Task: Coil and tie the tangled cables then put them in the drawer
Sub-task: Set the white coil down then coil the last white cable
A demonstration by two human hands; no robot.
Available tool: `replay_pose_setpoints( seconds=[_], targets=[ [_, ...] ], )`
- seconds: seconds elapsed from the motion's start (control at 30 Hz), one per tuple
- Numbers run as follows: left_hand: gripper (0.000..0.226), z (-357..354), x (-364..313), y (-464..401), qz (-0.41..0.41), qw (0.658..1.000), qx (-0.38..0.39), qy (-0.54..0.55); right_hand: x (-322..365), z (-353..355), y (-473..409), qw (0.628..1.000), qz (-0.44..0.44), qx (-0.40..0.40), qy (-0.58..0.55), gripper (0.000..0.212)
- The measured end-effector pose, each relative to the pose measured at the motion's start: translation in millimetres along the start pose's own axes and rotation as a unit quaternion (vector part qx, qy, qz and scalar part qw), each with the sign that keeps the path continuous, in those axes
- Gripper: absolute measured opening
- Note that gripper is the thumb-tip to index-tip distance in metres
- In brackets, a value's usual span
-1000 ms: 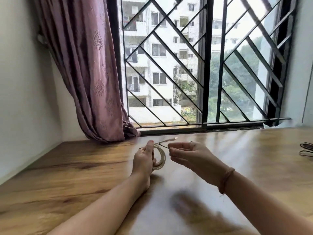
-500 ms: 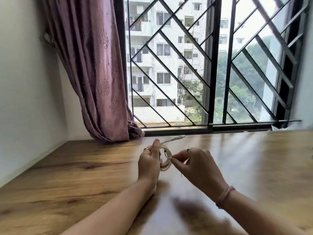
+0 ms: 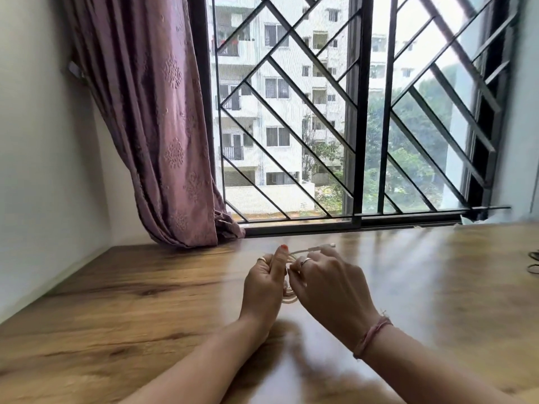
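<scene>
Right hand [image 3: 329, 284] fingers have closed in on the white cable coil [image 3: 288, 298] at frame center, pinching a thin tie; left hand [image 3: 264, 282] grips the coil, thumb up. Tying underway. Dark cables [image 3: 533, 260] wait at right edge of the table [image 3: 116, 301].

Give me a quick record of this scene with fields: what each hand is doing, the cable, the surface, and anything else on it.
left hand: grips the coiled white cable
right hand: pinches at the coil, fingers curled
cable end: plug sticks out behind the hands
surface: wooden table
other: dark cables at the right edge
backdrop: pink curtain, barred window
</scene>
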State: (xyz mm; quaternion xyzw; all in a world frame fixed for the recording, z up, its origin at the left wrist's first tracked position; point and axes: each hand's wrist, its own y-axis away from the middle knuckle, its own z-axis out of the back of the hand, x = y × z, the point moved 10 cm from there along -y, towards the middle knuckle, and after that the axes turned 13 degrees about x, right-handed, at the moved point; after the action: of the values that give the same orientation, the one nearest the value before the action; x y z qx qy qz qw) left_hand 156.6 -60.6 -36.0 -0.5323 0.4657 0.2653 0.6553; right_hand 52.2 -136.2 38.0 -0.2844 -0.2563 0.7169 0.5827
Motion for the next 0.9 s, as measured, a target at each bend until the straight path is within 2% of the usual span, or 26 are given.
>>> replay_pose_setpoints(
  seconds=[0.17,0.3,0.43,0.57,0.7,0.77,0.83,0.9],
  targets=[
    [0.047,-7,3,-2,-0.001,0.999,0.032,0.007,-1,8,1,0.999,0.003,-0.039,0.013,0.026],
    [0.053,-15,3,-4,-0.001,0.998,0.063,0.031,1,13,4,0.994,0.019,-0.084,0.068,0.018],
    [0.043,-17,9,-4,0.022,0.995,0.064,0.076,10,14,7,0.984,0.079,-0.113,0.109,0.012],
    [0.042,-21,9,-2,0.029,0.992,0.079,0.090,18,5,6,0.979,0.148,-0.086,0.109,0.003],
    [0.044,-24,6,-1,0.035,0.990,0.095,0.103,10,-3,3,0.989,0.117,-0.053,0.072,0.012],
    [0.043,-25,4,0,0.038,0.989,0.105,0.101,5,-5,3,0.994,0.102,-0.038,0.031,0.002],
    [0.034,-25,4,1,0.045,0.988,0.109,0.097,-2,-6,3,0.997,0.075,-0.017,-0.019,0.015],
    [0.027,-24,6,1,0.060,0.987,0.105,0.106,-7,-7,2,0.996,0.063,-0.008,-0.062,0.014]
  ],
)
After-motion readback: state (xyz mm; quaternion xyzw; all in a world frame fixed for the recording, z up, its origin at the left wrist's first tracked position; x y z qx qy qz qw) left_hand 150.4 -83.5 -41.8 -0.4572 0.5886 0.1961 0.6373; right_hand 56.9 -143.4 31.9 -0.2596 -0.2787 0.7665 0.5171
